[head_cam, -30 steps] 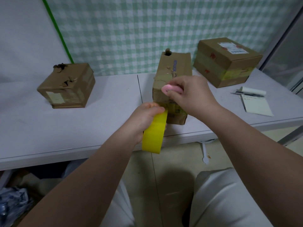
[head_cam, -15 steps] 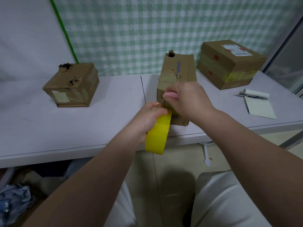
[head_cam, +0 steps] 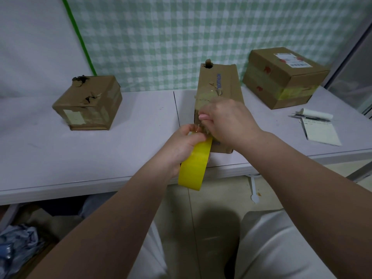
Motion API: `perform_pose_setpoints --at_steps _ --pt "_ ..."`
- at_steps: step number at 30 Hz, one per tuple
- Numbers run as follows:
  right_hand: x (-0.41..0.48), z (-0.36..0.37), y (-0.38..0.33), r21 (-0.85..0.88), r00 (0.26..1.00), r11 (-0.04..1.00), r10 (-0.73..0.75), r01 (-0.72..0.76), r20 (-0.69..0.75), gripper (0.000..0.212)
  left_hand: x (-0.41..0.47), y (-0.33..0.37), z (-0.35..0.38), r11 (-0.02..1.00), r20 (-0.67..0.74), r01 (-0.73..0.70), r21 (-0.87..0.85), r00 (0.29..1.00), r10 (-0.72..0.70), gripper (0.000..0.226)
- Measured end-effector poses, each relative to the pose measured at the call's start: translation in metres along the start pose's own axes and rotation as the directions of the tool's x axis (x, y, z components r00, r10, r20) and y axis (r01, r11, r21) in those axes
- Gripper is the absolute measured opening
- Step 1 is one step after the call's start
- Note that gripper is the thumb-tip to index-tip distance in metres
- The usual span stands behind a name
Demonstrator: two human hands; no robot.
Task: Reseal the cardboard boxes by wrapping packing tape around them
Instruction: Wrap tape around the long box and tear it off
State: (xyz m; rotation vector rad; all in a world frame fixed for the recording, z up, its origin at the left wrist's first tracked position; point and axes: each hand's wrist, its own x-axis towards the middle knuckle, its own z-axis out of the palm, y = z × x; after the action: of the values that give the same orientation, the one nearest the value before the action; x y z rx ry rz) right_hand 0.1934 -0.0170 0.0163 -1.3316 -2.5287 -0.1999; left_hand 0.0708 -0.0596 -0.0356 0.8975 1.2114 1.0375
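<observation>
— At the near edge of the tabletop point(head_cam: 120, 150): what's in hand?

— Left hand point(head_cam: 185, 144) grips the yellow packing tape roll point(head_cam: 194, 168), fingers curled round its upper rim. The roll hangs just past the table edge. Right hand point(head_cam: 228, 121) is against the near face of the middle cardboard box point(head_cam: 223, 85), fingers curled on a small pink object point(head_cam: 203, 117). Can't tell what it is. The hands nearly touch, and the tape's free end is lost in blur between them.

— And the box itself?

— It stands on end, tall and narrow, near the front edge. There's a torn hole at its top corner and ragged old tape on the upper face. The left box point(head_cam: 88, 103) is torn too and sits well apart. The right box point(head_cam: 281, 81), far back, shows a yellowish band round it. Beside that are a notepad point(head_cam: 320, 133) and a pen point(head_cam: 310, 117).

— How will it handle?

— My guess is light and stiff-walled but tippy on that small footprint, so a pull on the tape could drag or topple it. Best to brace it with a flat palm on top or on a broad side, away from the torn corner. The roll is rigid, so hold it through the core or by the rim. The film is thin and will likely cling to itself if it goes slack, and scuffed old tape may bond poorly.
</observation>
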Motion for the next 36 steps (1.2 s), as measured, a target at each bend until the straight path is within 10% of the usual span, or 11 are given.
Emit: perform_pose_setpoints --at_steps 15,30,32,36 --pt "-0.008 -0.010 0.026 0.062 0.997 0.995 -0.072 0.073 -0.015 0.025 -0.008 0.006 -0.001 0.998 0.027 0.051 -0.030 0.998 -0.050 0.030" --pt "-0.025 0.005 0.031 0.256 0.988 0.954 0.155 -0.156 0.024 0.017 -0.012 0.012 -0.013 0.985 0.157 0.070 0.157 0.983 -0.095 0.031" --pt "-0.028 0.006 0.027 0.409 0.969 0.880 0.240 -0.240 0.052 0.008 -0.013 0.010 -0.016 0.979 0.168 0.048 0.198 0.982 -0.082 0.036" --pt "-0.036 0.007 0.018 0.798 0.864 0.402 0.422 -0.449 0.273 0.009 -0.018 0.007 -0.020 0.980 0.167 0.010 0.197 0.985 -0.044 0.036"
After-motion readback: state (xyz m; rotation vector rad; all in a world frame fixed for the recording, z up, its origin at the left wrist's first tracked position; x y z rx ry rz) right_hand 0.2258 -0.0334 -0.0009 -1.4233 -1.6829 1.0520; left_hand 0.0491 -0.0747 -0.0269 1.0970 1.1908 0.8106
